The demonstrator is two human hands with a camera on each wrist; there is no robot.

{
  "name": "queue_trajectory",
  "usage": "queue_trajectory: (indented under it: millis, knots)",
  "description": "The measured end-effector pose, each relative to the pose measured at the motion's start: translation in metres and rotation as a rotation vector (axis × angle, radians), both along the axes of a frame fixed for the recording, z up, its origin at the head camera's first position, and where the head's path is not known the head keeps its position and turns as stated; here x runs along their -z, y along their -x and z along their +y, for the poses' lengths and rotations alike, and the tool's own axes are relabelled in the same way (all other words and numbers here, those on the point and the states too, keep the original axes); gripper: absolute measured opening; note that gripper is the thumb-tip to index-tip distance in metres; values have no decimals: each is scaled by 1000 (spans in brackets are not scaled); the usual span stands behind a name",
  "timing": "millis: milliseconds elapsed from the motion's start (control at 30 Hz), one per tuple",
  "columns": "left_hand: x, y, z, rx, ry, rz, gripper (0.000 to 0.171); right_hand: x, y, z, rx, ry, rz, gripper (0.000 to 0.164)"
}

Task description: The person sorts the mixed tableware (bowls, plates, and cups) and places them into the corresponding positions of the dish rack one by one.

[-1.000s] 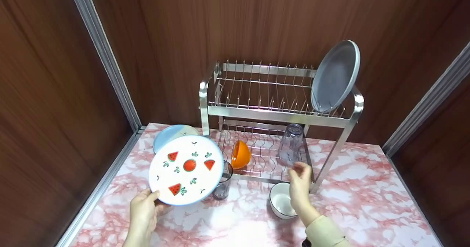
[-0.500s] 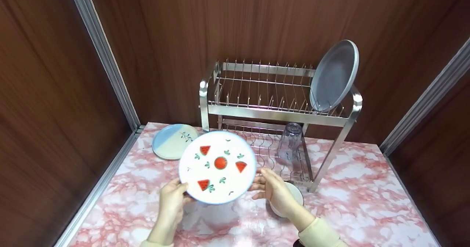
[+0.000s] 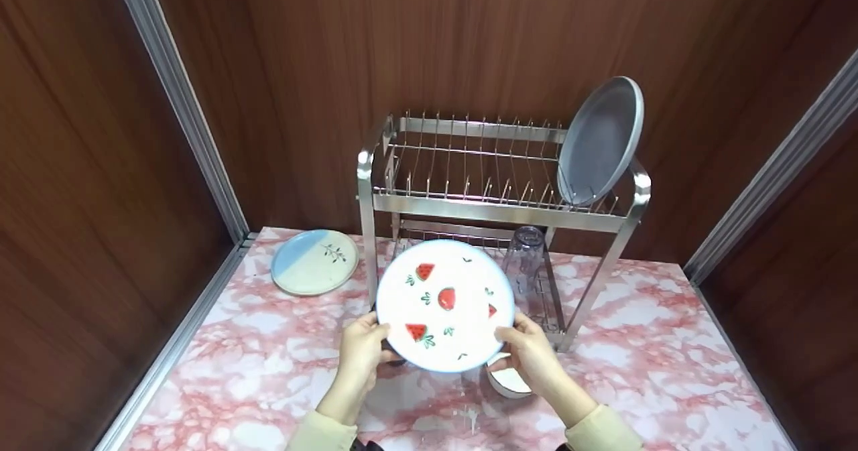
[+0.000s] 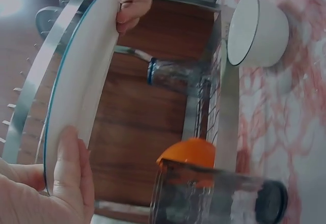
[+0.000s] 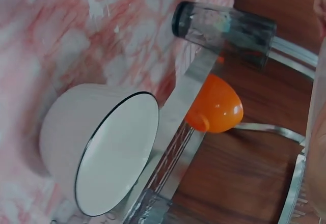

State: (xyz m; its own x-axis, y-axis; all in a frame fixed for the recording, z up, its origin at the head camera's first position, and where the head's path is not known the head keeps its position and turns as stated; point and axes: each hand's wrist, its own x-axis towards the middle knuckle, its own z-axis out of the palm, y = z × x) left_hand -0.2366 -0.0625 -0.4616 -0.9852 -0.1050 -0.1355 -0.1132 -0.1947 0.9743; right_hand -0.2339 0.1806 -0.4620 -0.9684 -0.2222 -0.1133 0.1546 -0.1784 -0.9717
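Observation:
A round white plate [image 3: 446,344] with a blue rim and watermelon drawings is held up in front of the dish rack, tilted so its face shows. My left hand [image 3: 362,350] pinches its left edge, thumb on the face and fingers behind. At the opposite edge my right hand [image 3: 533,354] grips with the thumb in front. The left wrist view shows the plate [image 4: 81,71] nearly edge-on between both hands. Just below and behind my right hand stands a white bowl [image 3: 511,382] with a dark rim, partly hidden by hand and plate.
The metal two-tier rack [image 3: 496,208] bears a grey plate [image 3: 600,143] upright at its top right. On the lower tier are an upturned clear glass [image 3: 526,256] and an orange bowl [image 5: 216,104]. A dark glass [image 5: 226,28] stands before it; a blue-and-cream plate [image 3: 315,263] lies left.
My left hand has carried the watermelon plate rightward to the middle. My right hand has come from near the upturned glass and now grips the plate's right edge.

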Motion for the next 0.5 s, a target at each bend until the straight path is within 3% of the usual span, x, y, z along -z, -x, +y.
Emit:
queue_trajectory:
  millis: [200,500]
  knots:
    - [2,4,13,52,-4,-7,35,7,2,13,85,0,-32,31]
    - [0,7,32,131,-23,18,37,10,3,29,226,-17,-48,33]
